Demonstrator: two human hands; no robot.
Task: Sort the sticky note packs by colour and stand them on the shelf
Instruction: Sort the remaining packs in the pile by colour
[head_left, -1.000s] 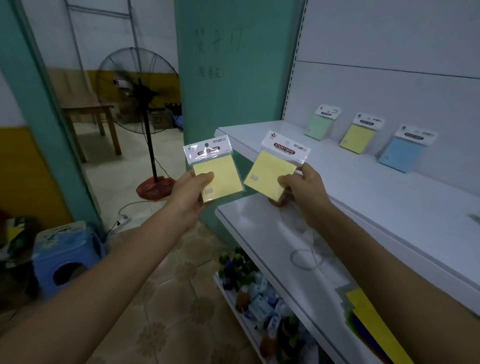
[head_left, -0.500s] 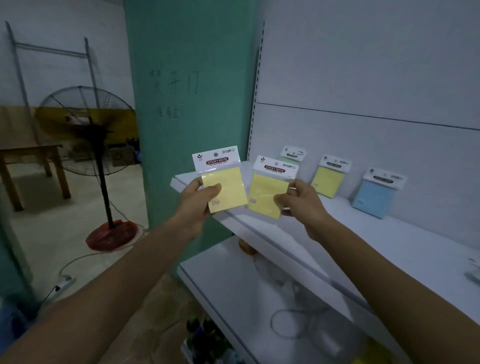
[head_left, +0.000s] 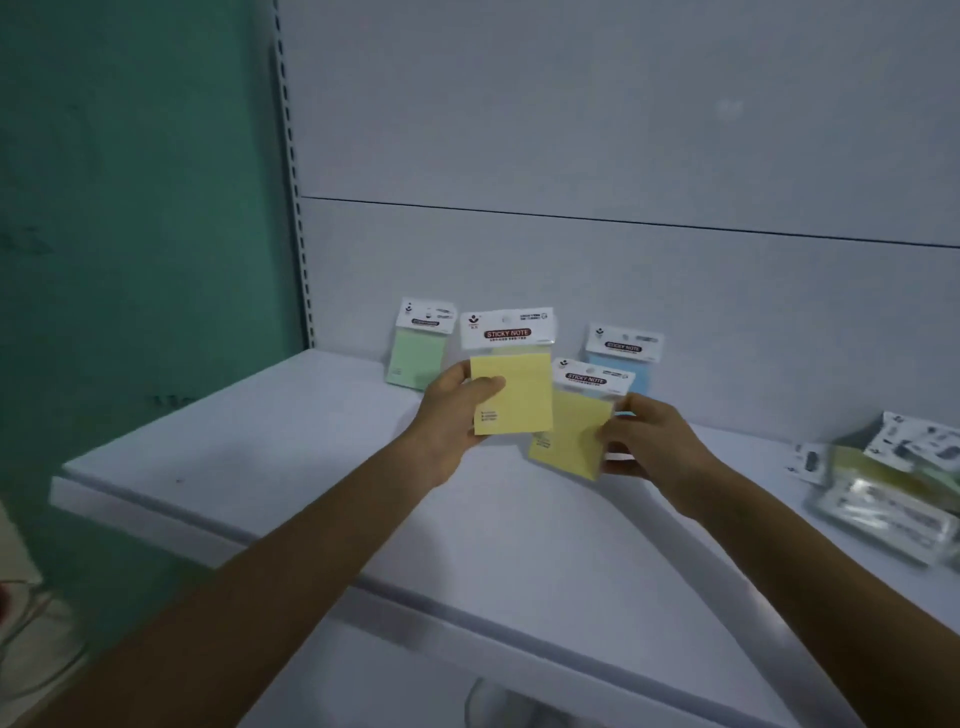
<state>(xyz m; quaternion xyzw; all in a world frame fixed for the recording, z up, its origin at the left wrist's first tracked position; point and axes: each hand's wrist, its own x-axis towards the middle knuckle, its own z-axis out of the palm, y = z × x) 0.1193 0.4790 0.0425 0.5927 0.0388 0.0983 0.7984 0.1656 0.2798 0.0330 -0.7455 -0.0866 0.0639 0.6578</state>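
Two hands hold packs over the shelf (head_left: 311, 441): the left hand (head_left: 452, 410) pinches the upright yellow pack (head_left: 511, 384), and the right hand (head_left: 644, 441) grips the tilted yellow pack (head_left: 571, 431) at its 4 o'clock. Behind, a green pack (head_left: 418, 353) leans at 10 o'clock and a blue pack (head_left: 623, 347) at 2 o'clock.

The yellow pack (head_left: 511, 397) in the left hand (head_left: 451, 415) has a white header card reading "STICKY NOTE" in pale letters on a dark red badge; the small print beneath is too fine to read. The second yellow pack (head_left: 571, 436), in the right hand (head_left: 649, 441), bears the same "STICKY NOTE" badge. The blue pack (head_left: 623, 345) shows a similar, blurred badge. Labels on the green pack (head_left: 418, 358) and the loose packs (head_left: 883, 493) are illegible.
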